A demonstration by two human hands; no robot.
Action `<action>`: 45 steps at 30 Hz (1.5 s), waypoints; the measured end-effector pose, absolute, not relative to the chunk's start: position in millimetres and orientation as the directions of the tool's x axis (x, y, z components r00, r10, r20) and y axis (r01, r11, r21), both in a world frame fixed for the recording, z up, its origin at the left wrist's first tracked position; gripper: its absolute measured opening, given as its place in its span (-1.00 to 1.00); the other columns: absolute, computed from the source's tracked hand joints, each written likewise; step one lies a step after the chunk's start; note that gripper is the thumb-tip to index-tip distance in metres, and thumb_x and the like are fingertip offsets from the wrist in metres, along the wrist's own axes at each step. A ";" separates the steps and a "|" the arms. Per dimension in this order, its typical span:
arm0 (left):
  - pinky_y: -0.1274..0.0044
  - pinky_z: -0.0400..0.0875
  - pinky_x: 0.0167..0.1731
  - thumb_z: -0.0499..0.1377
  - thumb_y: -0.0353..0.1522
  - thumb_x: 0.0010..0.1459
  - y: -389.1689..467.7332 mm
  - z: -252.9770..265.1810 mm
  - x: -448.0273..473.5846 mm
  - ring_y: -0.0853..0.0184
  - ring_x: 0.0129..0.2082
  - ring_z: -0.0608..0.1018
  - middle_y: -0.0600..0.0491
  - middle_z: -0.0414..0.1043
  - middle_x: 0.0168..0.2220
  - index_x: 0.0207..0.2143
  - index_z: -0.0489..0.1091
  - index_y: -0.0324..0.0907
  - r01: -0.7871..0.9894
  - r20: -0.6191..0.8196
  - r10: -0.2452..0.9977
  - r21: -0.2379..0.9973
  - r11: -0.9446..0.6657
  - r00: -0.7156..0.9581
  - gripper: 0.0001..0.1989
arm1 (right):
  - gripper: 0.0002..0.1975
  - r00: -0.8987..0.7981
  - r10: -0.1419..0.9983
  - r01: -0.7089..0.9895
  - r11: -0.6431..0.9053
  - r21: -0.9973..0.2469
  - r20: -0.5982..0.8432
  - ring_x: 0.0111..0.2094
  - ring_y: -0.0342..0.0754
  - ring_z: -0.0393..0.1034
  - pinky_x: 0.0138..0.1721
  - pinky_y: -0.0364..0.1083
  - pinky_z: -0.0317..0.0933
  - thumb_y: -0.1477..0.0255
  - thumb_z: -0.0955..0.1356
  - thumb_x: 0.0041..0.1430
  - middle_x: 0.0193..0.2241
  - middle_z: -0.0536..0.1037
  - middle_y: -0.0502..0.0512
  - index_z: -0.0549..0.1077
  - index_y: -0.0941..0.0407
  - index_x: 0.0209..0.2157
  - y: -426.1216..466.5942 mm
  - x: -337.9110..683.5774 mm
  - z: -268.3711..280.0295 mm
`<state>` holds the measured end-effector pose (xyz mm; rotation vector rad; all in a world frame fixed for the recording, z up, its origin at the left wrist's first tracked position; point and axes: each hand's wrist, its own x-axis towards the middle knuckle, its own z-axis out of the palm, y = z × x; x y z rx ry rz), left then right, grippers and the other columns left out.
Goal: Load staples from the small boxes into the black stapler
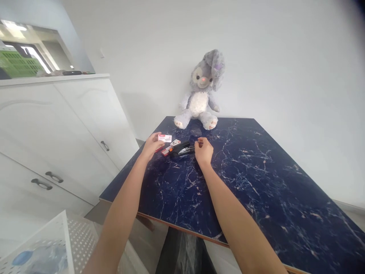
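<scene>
My left hand (152,145) is closed on a small red-and-white box (164,138), thumb and fingers on its left end. Below it, more small red-and-white boxes (176,142) lie on the dark blue marbled table (242,171). Against them rests a black stapler (181,147) with an orange spot at its left end. It looks opened up, with a metal strip showing. At the stapler's right end is my right hand (204,150), its fingers curled together. Whatever those fingertips may hold is too small to make out.
A grey plush toy (199,91) sits at the table's back edge against the white wall. White cabinets (71,125) stand to the left. At the lower left is a white perforated basket (67,239) with a clear, blue-capped thing inside.
</scene>
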<state>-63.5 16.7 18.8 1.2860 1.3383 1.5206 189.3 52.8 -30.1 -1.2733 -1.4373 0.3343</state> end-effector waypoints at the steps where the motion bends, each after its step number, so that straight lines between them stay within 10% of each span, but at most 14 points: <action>1: 0.38 0.51 -0.11 0.31 -0.44 -0.09 17.4 20.3 -64.0 0.21 -0.15 0.60 -0.05 0.54 -0.11 0.02 0.43 -0.17 0.028 0.208 0.938 0.978 -0.208 -0.276 -0.46 | -0.77 0.197 0.817 0.501 0.392 -0.772 0.543 -0.24 0.00 0.48 -0.13 -0.07 0.27 0.39 0.27 0.23 -0.24 0.60 0.15 0.47 0.12 -0.13 53.5 188.6 -30.7; 10: 0.49 0.57 -0.28 0.31 -0.28 0.07 26.4 13.0 -74.8 0.32 -0.30 0.60 -0.02 0.52 -0.30 -0.21 0.40 -0.20 -0.195 0.008 0.930 0.977 -0.085 -0.367 -0.73 | -0.80 0.097 0.839 0.551 0.403 -0.730 0.536 -0.33 -0.04 0.46 -0.17 -0.07 0.25 0.41 0.27 0.22 -0.27 0.59 0.10 0.51 0.09 -0.21 49.1 186.4 -27.8; 18: 0.43 0.44 0.12 0.16 -0.62 -0.03 19.1 14.3 -81.2 0.20 0.11 0.51 -0.20 0.45 0.09 -0.08 0.45 -0.26 -0.331 0.013 0.990 0.942 -0.060 -0.144 -0.59 | -0.80 0.061 0.841 0.584 0.407 -0.702 0.538 -0.34 -0.05 0.47 -0.21 -0.09 0.24 0.42 0.26 0.21 -0.27 0.58 0.08 0.52 0.08 -0.25 47.7 185.2 -27.2; 45: 0.40 0.51 -0.19 0.36 -0.32 -0.04 12.9 6.8 -34.6 0.21 -0.22 0.63 -0.11 0.61 -0.13 -0.20 0.53 -0.19 0.117 0.202 0.978 0.974 -0.196 -0.045 -0.70 | -0.65 0.166 0.859 0.294 0.425 -0.856 0.484 -0.32 -0.01 0.52 -0.22 -0.10 0.32 0.19 0.19 0.35 -0.32 0.62 0.11 0.47 0.09 -0.10 17.0 161.4 -14.7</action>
